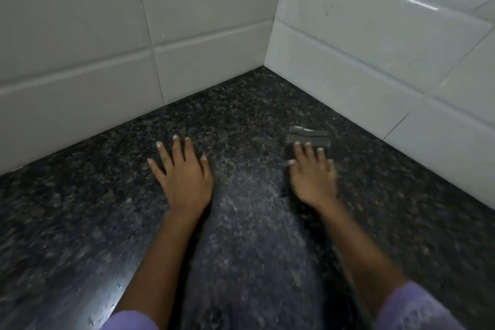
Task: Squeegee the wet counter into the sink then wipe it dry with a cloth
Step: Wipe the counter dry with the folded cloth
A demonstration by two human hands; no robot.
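Working from the left, the white glazed wall tiles (80, 43) meet the dark speckled granite counter (80, 222) along a straight joint. A glossy patch near the lower left edge of the counter carries scattered droplets, so that area reads as wet.

The left hand (184, 177) lies palm-down and flat on the counter, its fingers (163, 153) spread wide and holding nothing. It appears to serve as a brace only.

Between the two forearms runs a paler, duller band of stone. This may be a wiped or filmed strip, but motion blur prevents a firm reading.

The right hand (312, 178) is also palm-down, its fingers extended and lying over the near edge of a small grey folded pad (308, 136). The fingers press down on it rather than curl around it. The pad sits on the counter near the right-hand tiled wall, just short of the corner. Whether it is the cloth or a short squeegee block cannot be determined from this view. A lilac sleeve cuff (417, 311) shows at the lower right.

Step in hand, as judged: working the corner region under hand pressure. No sink is in view.

Next move requirement: maintain even downward pressure, draw the pad out of the corner along the wall joint, and overlap the pale band.
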